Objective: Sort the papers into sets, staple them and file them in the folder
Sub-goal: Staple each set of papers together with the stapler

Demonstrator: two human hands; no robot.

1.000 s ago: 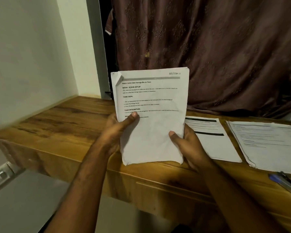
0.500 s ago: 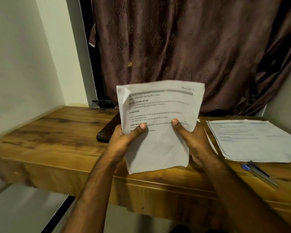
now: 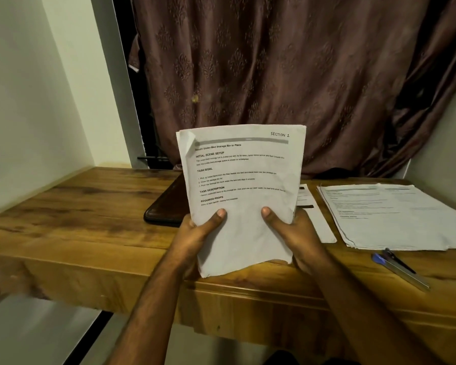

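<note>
We held the Section 1 set [image 3: 244, 185] in left hand [image 3: 195, 233] and right hand [image 3: 295, 233], both gripping; unstapled as far as visible, stapler [image 3: 400, 270] untouched right of it, nothing filed.

Held paper set [image 3: 244, 196] above desk [image 3: 71, 219], folder [image 3: 166, 206] behind, paper stack [image 3: 395, 219] right, stapler [image 3: 400, 270] before stack

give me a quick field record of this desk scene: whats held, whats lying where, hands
held: paper set headed SECTION 1, upright above the desk's front edge, top left corner folded over
left hand: grips the set's lower left edge, thumb on the front
right hand: grips the lower right edge, thumb on the front
behind the set: dark brown folder, flat on the wooden desk
right of the set: single printed sheet, then a paper stack
near front edge, right: blue stapler
backdrop: brown curtain
</note>
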